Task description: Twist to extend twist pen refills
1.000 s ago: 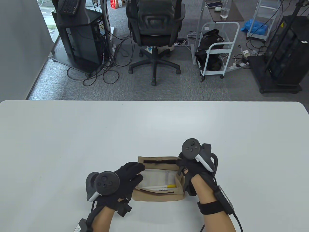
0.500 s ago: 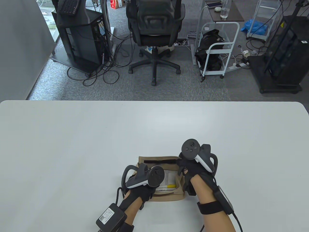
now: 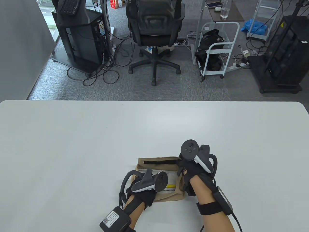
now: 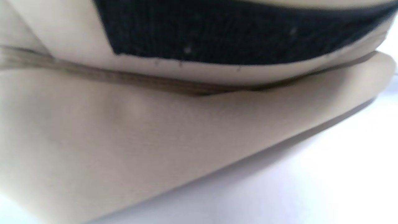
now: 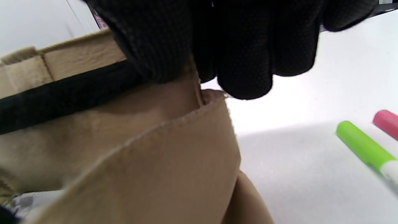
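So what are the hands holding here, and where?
The right hand grips the tan pouch at its right end by the opened flap. The left hand reaches inside; its grasp is hidden.

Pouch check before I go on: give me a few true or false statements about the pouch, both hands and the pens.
1. The tan pouch lies open on the white table. True.
2. The right hand rests flat on the table, away from the pouch. False: its fingers grip the pouch's right edge.
3. The left hand reaches into the pouch. True.
4. A green pen and a pink pen lie on the table outside the pouch. True.
5. The flap's black strip is pressed shut. False: it lies exposed.
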Demonstrator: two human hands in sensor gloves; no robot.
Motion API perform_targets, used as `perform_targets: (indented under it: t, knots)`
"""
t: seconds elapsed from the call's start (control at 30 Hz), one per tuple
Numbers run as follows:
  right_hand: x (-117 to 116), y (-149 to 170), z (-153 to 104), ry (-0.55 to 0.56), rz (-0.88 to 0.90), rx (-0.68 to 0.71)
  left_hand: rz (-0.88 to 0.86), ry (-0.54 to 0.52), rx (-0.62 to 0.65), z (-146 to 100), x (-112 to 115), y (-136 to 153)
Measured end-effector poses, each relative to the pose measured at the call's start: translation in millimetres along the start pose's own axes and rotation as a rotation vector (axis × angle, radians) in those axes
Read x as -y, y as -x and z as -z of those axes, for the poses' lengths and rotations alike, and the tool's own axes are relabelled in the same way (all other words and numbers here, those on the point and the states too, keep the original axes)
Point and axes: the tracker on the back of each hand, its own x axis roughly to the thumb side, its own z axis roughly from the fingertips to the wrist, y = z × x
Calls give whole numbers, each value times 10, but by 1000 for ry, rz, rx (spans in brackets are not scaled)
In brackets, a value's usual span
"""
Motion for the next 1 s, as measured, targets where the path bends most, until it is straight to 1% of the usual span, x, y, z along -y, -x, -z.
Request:
perform_targets:
  t: [0.13, 0.4, 0.57, 0.63, 0.8, 0.9, 0.93, 1.0]
  knots:
    - [-3, 0, -2, 2, -2, -2, 32, -9, -10, 22, 7, -24]
    - [-11, -6, -6, 5, -3, -4, -39, 11, -16, 34, 11, 32]
    - [-15, -9, -8, 8, -4, -3, -62, -1, -11, 26, 14, 61]
    - [-16, -10, -8, 8, -2, -1, -84, -21, -5, 4, 23, 98]
    - [-18, -9, -3, 3, 2, 4, -270, -89, 12, -105, -40, 264]
    - [-21, -7, -3, -3, 18, 6, -438, -160, 35, -207, -108, 390]
    - [-21, -10, -4, -2, 18, 7, -515, -205, 54, -258, -142, 439]
    - [-18, -12, -2, -2, 17, 9, -629, -255, 77, -335, -200, 497]
